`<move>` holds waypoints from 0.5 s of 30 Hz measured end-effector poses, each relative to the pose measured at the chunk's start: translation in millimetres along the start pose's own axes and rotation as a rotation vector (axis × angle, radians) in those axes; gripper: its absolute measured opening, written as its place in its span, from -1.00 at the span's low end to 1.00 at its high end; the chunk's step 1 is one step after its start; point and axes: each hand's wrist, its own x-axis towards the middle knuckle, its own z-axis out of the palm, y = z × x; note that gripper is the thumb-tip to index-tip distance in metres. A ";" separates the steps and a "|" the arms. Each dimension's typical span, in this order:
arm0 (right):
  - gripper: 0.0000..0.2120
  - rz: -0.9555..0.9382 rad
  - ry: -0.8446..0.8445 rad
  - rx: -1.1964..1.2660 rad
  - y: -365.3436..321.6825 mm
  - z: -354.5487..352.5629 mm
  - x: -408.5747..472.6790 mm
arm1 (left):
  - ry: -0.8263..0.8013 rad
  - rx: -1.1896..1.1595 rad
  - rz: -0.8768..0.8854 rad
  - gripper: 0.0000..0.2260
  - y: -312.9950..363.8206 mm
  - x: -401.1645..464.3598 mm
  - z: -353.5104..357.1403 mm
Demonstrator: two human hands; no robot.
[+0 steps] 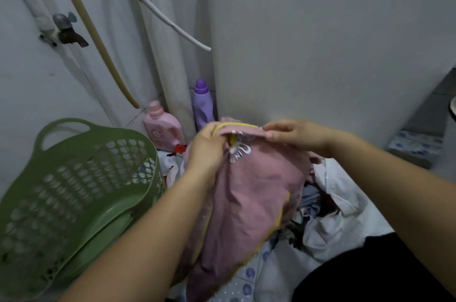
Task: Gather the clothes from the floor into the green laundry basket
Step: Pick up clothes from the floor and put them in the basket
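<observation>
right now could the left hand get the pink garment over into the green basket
Probably yes. The left hand already grips the pink garment at its yellow-trimmed top, the green basket stands just to its left with its mouth open, and nothing lies between them. The right hand also holds the garment's top edge.

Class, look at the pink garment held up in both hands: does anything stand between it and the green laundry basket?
Nothing visible does. The pink garment hangs from both hands, and the green laundry basket stands just to its left with its mouth open.
</observation>
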 end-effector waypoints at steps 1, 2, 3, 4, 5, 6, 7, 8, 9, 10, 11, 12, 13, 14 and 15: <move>-0.41 -0.004 -0.088 0.038 3.1 -1.7 1.0 | 0.044 -0.144 -0.035 -0.74 9.3 6.7 -4.4; -0.38 -0.012 -0.127 -0.013 7.3 -2.4 4.5 | 0.087 -0.246 -0.058 -0.73 15.3 13.4 -8.8; -0.30 -0.022 -0.116 -0.149 11.6 -2.4 9.1 | 0.121 -0.316 -0.065 -0.72 21.9 18.4 -13.6; -0.16 -0.021 -0.080 -0.333 14.9 -1.3 14.9 | 0.153 -0.372 -0.071 -0.72 27.3 22.3 -19.5; 0.00 -0.002 -0.035 -0.487 17.5 1.3 19.3 | 0.175 -0.426 -0.077 -0.72 31.7 24.7 -24.3; 0.13 0.029 -0.007 -0.585 17.8 5.7 23.6 | 0.197 -0.474 -0.079 -0.72 35.5 26.0 -29.6; 0.20 0.052 0.004 -0.629 17.5 11.7 26.6 | 0.222 -0.502 -0.078 -0.73 37.4 26.4 -33.4; 0.22 0.063 0.012 -0.667 17.3 19.5 30.9 | 0.246 -0.512 -0.073 -0.72 38.2 25.6 -37.8; 0.18 0.066 0.038 -0.711 16.5 28.4 34.5 | 0.271 -0.510 -0.072 -0.72 37.7 24.4 -42.1; 0.06 0.063 0.096 -0.744 15.8 36.7 38.4 | 0.292 -0.510 -0.076 -0.71 36.2 22.2 -45.8; -0.15 0.040 0.178 -0.746 14.8 44.4 43.3 | 0.307 -0.505 -0.084 -0.71 33.2 19.9 -49.7; -0.38 -0.005 0.254 -0.715 13.3 50.4 48.4 | 0.320 -0.454 -0.085 -0.72 29.7 18.8 -54.4; -0.54 -0.042 0.301 -0.663 10.0 55.4 52.6 | 0.350 -0.318 -0.071 -0.74 24.8 20.0 -61.1; -0.62 -0.061 0.331 -0.607 6.4 58.5 55.4 | 0.406 -0.094 -0.042 -0.77 21.4 20.6 -67.0; -0.65 -0.065 0.358 -0.571 1.7 59.9 57.7 | 0.470 0.184 -0.002 -0.74 19.1 20.3 -72.9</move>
